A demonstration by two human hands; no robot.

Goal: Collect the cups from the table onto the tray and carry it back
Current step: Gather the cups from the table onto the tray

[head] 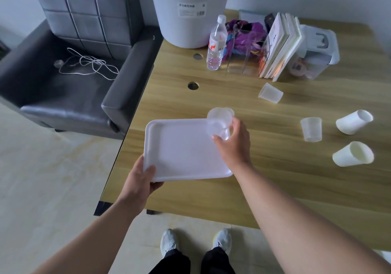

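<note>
A white tray [179, 153] lies on the wooden table [275, 189] near its left edge. My left hand [140, 181] grips the tray's near left corner. My right hand [233, 141] is shut on a clear plastic cup [220, 123], held over the tray's far right corner. A second clear cup [270, 93] lies on its side farther back. Another clear cup [311, 129] stands upright to the right. Two white cups lie on their sides at the right, one farther [353, 122] and one nearer [352, 154].
A large grey bin [190, 11], a water bottle [216, 43], a purple bag [245, 35], books [281, 47] and a clear box [317, 51] crowd the table's far side. A dark armchair [69, 62] with a white cable stands left of the table.
</note>
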